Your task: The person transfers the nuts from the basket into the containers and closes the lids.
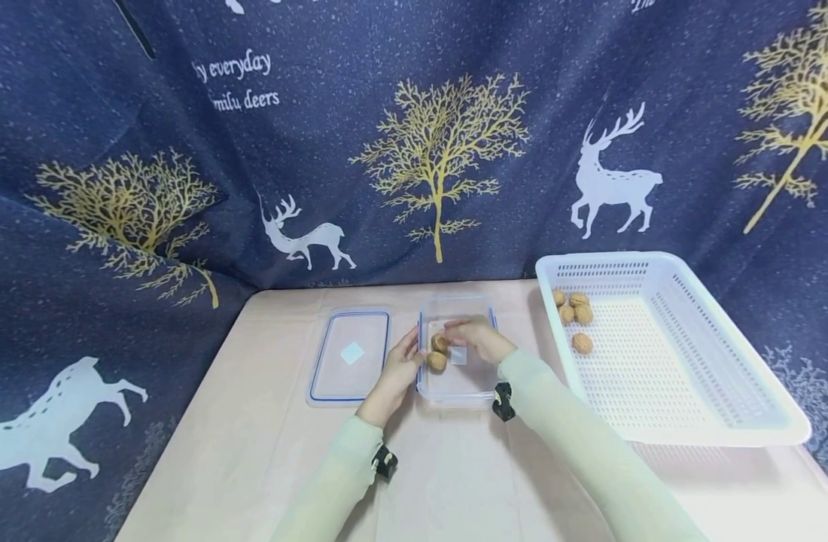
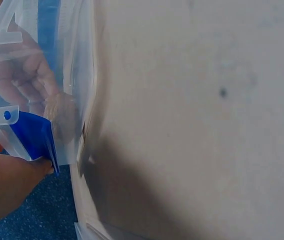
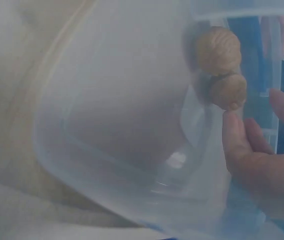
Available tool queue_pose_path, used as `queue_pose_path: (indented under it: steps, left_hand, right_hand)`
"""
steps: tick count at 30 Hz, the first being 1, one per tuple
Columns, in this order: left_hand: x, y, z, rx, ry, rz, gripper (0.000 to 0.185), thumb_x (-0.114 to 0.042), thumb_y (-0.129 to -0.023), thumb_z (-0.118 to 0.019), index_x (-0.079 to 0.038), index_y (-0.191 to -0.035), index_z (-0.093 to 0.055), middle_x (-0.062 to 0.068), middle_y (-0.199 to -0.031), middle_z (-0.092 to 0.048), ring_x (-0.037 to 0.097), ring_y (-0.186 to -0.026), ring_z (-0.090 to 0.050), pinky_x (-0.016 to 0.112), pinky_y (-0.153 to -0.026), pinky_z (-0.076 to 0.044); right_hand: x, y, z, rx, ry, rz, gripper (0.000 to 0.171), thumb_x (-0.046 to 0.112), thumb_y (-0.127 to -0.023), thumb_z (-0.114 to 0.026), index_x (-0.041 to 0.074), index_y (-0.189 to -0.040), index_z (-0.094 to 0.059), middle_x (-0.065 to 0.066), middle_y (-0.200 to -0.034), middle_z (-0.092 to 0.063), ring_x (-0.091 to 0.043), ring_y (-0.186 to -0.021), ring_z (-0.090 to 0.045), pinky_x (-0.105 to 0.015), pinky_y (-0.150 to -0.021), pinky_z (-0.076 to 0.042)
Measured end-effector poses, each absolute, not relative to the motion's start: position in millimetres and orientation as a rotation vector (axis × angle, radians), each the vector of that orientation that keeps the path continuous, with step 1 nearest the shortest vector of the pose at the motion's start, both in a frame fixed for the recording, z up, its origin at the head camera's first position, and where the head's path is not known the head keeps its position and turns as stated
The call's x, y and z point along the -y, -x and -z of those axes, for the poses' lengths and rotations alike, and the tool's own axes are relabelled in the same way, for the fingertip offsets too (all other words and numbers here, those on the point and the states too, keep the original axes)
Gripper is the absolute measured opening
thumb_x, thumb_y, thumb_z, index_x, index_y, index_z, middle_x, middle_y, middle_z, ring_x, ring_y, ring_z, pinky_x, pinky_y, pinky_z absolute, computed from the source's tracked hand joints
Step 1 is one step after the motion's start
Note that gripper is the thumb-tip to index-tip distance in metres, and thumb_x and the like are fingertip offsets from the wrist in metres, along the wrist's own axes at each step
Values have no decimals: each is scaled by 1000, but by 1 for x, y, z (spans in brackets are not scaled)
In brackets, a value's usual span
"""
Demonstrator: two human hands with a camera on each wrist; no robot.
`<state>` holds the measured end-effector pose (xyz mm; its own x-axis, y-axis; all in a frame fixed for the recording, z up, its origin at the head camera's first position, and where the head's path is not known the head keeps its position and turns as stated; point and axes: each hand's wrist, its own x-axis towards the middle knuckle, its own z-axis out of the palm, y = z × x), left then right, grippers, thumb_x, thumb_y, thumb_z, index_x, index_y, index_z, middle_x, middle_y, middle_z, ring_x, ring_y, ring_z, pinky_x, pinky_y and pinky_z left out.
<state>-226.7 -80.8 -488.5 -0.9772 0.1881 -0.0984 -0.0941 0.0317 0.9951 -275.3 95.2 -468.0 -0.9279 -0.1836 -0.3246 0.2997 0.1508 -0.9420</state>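
A clear plastic food container (image 1: 455, 395) with blue-trimmed sides stands mid-table, holding two walnuts (image 1: 436, 362) along its left wall. My left hand (image 1: 398, 369) grips that wall from outside; in the left wrist view its thumb (image 2: 19, 175) lies against a blue side flap (image 2: 34, 137). Reaching inside is my right hand (image 1: 478, 338). Its fingers are spread, and one fingertip (image 3: 232, 117) touches the farther walnut (image 3: 229, 91), which lies against the nearer walnut (image 3: 218, 50). Nothing is pinched between the right fingers.
Left of the container a clear lid with a blue seal (image 1: 350, 376) lies flat. A white slotted basket (image 1: 671, 376) stands at the right, with several walnuts (image 1: 582, 343) near its left side. Behind the table hangs a dark blue cloth (image 1: 387, 226) printed with deer and trees.
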Motion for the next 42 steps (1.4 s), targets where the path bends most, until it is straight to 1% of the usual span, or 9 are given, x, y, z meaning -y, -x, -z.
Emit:
queue_pose_path:
  steps: [4,9,16,25,32,35,36,39,42]
  left_hand:
    - [82,227,488,-2061,-113,-2074,57,3,-97,-44,2,-150,-22,24,-155,-22,37,-143,-21,44,-117,-21]
    - [83,222,477,-2049,-136,-2058,57,4,-97,-42,7,-149,-20,28,-154,-19,41,-142,-19,46,-117,-21]
    - [81,227,488,-2087,-89,-2066,57,2,-97,-44,0,-150,-24,22,-155,-24,36,-143,-23,43,-117,-22]
    - [81,226,489,-2092,-80,-2065,57,2,-96,-45,0,-150,-25,23,-154,-24,38,-142,-22,45,-117,-22]
    - [81,226,489,-2085,-83,-2063,58,1,-97,-45,0,-150,-25,22,-155,-23,36,-143,-22,43,-117,-22]
    - [81,227,490,-2086,-86,-2064,58,1,-97,-45,0,-150,-24,22,-155,-23,36,-143,-21,44,-117,-22]
    - [81,227,490,-2087,-82,-2064,58,1,-97,-46,0,-150,-24,22,-155,-23,36,-143,-21,43,-117,-22]
    - [81,227,489,-2089,-70,-2062,58,1,-96,-46,-1,-150,-25,21,-155,-23,36,-143,-22,43,-117,-22]
    - [81,227,489,-2090,-79,-2060,58,1,-96,-46,0,-150,-25,22,-155,-23,36,-142,-22,43,-117,-23]
  right_hand:
    - [-94,277,463,-2093,-122,1788,46,6,-90,-61,-12,-131,-50,-25,-132,-54,-37,-120,-54,-44,-111,-37]
    - [-95,279,453,-2107,-166,1774,44,8,-91,-62,-9,-130,-53,-24,-135,-52,-35,-123,-52,-42,-111,-38]
    - [-97,283,441,-2057,-116,1865,45,3,-91,-60,-12,-132,-48,-27,-135,-51,-35,-124,-51,-38,-108,-42]
    - [-109,294,420,-2016,-71,1950,46,2,-92,-60,-11,-134,-47,-25,-138,-49,-35,-128,-48,-32,-106,-44]
    - [-133,303,409,-1969,27,2035,50,10,-87,-70,-8,-130,-52,-20,-130,-57,-28,-118,-57,-27,-98,-50]
    - [-140,304,399,-1947,-11,2065,53,9,-87,-70,-8,-133,-49,-22,-133,-54,-30,-122,-55,-31,-103,-47]
    - [-140,299,388,-1979,-58,2033,55,8,-90,-66,-9,-137,-43,-23,-138,-50,-31,-126,-51,-32,-106,-44]
    - [-149,301,379,-1984,-57,2044,56,7,-92,-63,-10,-140,-39,-25,-141,-45,-25,-119,-56,-31,-106,-43]
    - [-161,302,372,-1997,-39,2061,56,8,-93,-62,-10,-140,-38,-24,-141,-45,-12,-101,-64,-26,-103,-46]
